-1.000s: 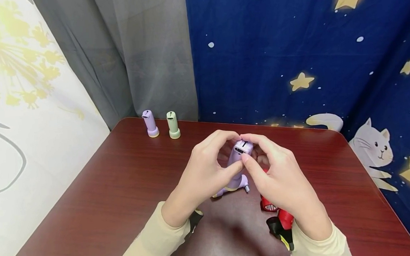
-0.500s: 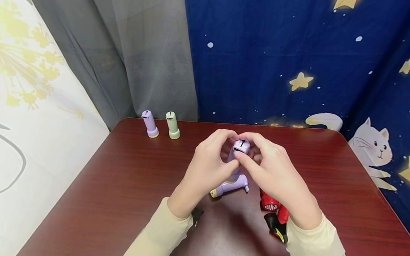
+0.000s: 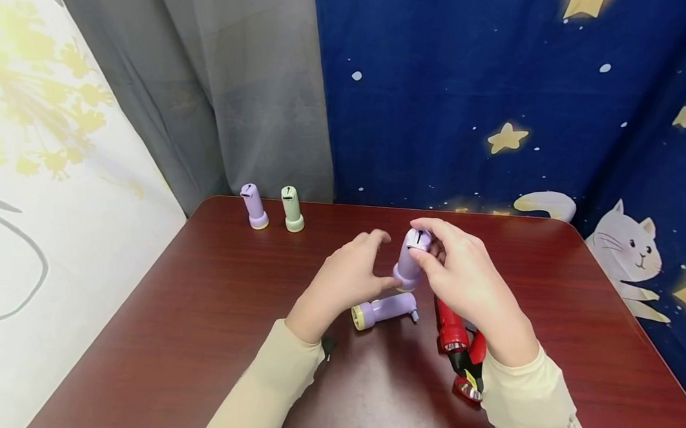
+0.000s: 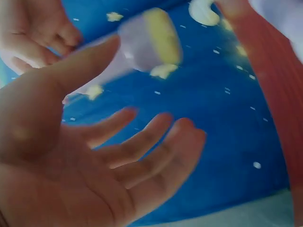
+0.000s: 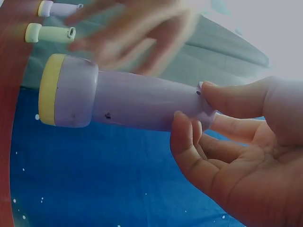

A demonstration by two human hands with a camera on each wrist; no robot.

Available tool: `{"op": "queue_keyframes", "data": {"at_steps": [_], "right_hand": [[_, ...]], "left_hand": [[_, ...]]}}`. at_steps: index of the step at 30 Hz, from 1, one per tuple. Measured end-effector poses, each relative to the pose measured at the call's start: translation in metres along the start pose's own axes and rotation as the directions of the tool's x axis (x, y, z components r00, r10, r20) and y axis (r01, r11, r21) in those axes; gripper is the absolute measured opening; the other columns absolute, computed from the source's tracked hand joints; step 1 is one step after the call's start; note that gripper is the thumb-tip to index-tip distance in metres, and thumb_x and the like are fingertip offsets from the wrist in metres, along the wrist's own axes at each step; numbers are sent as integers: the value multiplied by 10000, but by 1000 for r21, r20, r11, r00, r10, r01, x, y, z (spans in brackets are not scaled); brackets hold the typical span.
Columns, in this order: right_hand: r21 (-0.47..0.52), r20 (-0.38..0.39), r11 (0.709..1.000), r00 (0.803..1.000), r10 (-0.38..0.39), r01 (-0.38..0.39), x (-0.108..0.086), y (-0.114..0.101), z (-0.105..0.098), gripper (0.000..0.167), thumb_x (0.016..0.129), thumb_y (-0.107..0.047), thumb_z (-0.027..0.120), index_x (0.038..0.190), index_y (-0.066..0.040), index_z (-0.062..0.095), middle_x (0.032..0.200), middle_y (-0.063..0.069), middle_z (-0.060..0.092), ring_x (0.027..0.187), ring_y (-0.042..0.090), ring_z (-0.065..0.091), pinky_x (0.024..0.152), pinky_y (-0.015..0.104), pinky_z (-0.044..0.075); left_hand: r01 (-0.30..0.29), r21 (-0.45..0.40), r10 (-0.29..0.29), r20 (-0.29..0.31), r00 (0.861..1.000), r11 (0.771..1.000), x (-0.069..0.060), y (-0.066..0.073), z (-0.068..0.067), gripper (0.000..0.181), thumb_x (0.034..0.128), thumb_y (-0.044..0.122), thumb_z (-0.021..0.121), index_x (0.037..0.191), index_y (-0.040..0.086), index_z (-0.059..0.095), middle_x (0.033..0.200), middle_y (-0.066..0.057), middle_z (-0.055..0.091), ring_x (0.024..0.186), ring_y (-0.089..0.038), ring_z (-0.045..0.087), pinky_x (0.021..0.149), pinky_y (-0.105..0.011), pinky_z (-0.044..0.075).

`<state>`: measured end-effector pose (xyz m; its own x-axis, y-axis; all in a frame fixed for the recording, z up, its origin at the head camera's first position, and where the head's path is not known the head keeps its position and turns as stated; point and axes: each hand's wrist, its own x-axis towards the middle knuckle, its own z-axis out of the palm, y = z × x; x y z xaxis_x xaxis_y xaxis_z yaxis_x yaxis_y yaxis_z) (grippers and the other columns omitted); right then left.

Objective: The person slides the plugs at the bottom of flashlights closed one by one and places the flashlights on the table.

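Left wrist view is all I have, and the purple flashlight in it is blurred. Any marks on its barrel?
Observer: Yes, the right wrist view shows a small dark mark on the purple flashlight that the right hand grips.
Operator: What lies on the table nearby?
Observer: In the head view, a second purple flashlight lies on its side.
Operator: Any standing?
Observer: Yes, another purple one and a pale green one stand at the table's far edge, toward the left.

The held purple flashlight (image 4: 138, 43) looks blurred from the left wrist.
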<state>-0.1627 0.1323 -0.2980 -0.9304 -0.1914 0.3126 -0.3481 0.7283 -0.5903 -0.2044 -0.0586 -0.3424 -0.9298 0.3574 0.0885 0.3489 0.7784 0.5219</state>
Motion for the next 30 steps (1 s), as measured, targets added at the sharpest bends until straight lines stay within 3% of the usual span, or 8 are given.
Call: {"op": "queue_keyframes", "data": {"at_steps": [3,6,9,14,18,23,27,30], "right_hand": [[13,7,1000,1000,25,-25,-1,3,-4,406,1011,-130,710,1412,-116,648,927,87,601,830,209,549,686,256,473],[21,15,999,999,38,-38,-1,4,-6,415,1018,-137,700,1428,-123,637,948,92,596,850,215,549,694,257,479],[22,16,999,999,44,-44,0,6,-7,419,1023,-142,694,1437,-126,631,962,94,600,865,221,553,703,263,487],[27,20,999,999,44,-44,5,11,-5,423,1027,-145,689,1443,-114,623,1000,105,617,896,231,564,731,290,500],[27,65,999,997,38,-40,17,14,3,431,1032,-149,679,1455,-108,608,1051,122,640,936,248,574,754,331,521],[7,124,1000,992,-7,6,47,12,19,416,1039,-151,658,1448,-94,607,1246,143,691,1055,303,638,879,437,597],[11,177,999,983,-43,42,78,6,32,401,1046,-142,631,1440,-74,606,1397,147,669,1203,325,653,1046,492,588],[0,210,998,976,-56,57,100,0,42,399,1053,-133,620,1447,-69,597,1419,149,663,1230,314,650,1072,480,580]], "left_hand": [[31,130,-47,122,991,991,6,-6,9,666,853,479,873,1390,174,625,1290,-44,726,1116,-224,713,959,-490,606],[22,214,-73,232,970,977,9,-9,17,681,852,501,867,1399,160,645,1267,-41,750,1115,-216,714,946,-493,610],[18,255,-97,300,949,967,10,-12,24,705,851,501,867,1426,161,643,1223,-27,758,1059,-202,709,909,-488,610],[43,269,-138,344,929,962,11,-16,29,707,845,479,881,1444,188,643,1245,-9,751,1027,-182,695,911,-478,594],[40,250,-132,363,923,967,11,-17,28,715,846,485,878,1452,190,638,1254,-5,746,1051,-183,691,935,-483,588],[9,240,-98,362,927,971,12,-20,25,497,886,498,829,1251,183,709,992,25,734,899,-160,675,849,-470,584],[9,255,-104,362,927,967,11,-21,24,493,920,555,767,1240,184,713,986,23,737,887,-146,671,867,-464,587],[-5,263,-95,365,926,965,11,-20,24,532,933,588,742,1268,176,705,1019,5,749,932,-165,693,892,-473,595]]}}
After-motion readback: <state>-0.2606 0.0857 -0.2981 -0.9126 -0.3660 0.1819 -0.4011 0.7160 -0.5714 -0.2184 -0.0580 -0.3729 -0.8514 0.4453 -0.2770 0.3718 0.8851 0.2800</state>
